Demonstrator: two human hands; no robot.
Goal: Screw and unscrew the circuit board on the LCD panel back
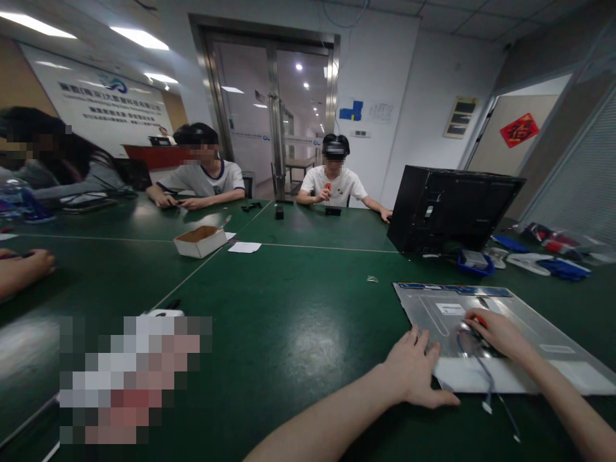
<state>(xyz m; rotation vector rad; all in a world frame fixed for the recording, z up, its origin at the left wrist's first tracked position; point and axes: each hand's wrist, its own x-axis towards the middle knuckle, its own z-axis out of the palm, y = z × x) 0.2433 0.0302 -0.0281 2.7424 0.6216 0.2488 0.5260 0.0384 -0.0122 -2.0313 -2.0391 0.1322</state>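
A flat silver display panel [433, 321] lies on the green table at the right, with a blue circuit board strip [447, 290] along its far edge. My left hand [414, 369] rests flat with fingers spread at the panel's left edge, partly on the table. Over the middle of the panel, my right hand [503, 337] is closed around a small red-handled tool [479, 319]; its tip is hidden. Loose cables [486, 372] run from below this hand across the near edge, ending in white connectors.
A black monitor housing [447, 212] stands behind the panel, near a blue tray [475, 262] and gloves [563, 266]. A cardboard box [199, 242] and white paper [244, 247] lie further left. Several people sit around the green table [298, 308]. A blurred-out item is at lower left.
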